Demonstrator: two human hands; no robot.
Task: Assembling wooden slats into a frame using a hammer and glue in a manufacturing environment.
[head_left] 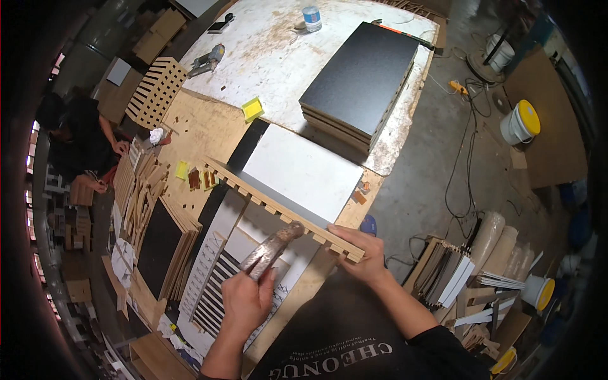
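My left hand (247, 301) is closed around a worn metal hammer (269, 250). The hammer's rounded end lies over the notched edge of a long wooden comb-like strip (266, 204). That strip runs slantwise from the middle of the bench down toward my body. Its near right end is gripped by my right hand (362, 253), with the fingers on top. Beyond the strip lies a white board (304, 166). Below it, on the near side, is a slatted panel with black gaps (212, 288).
A stack of black boards (361, 76) stands at the far right of the table. Yellow trays (252, 109), a nail gun (208, 60) and a water bottle (311, 19) sit farther off. At the left a co-worker (76, 145) handles wooden slats. Cables (465, 158) cross the floor.
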